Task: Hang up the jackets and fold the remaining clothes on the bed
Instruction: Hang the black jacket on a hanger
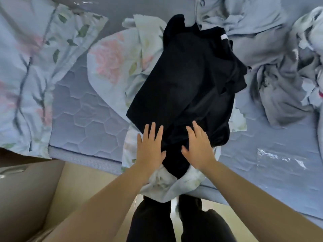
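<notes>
A black garment (188,81) lies spread lengthwise on the bed, on top of a floral sheet (111,70), with a small white label near its far end. My left hand (150,149) lies flat with straight fingers on the garment's near left edge. Beside it, my right hand (199,149) presses flat on the near right part. Both palms face down and neither grips the cloth. A crumpled grey garment (279,81) is heaped at the right of the bed.
The quilted blue-grey mattress (87,123) shows between the sheets. A floral duvet (22,75) covers the left side. A clear plastic bag (279,158) lies at the near right. My legs in dark trousers (174,222) stand on a tan floor at the bed's edge.
</notes>
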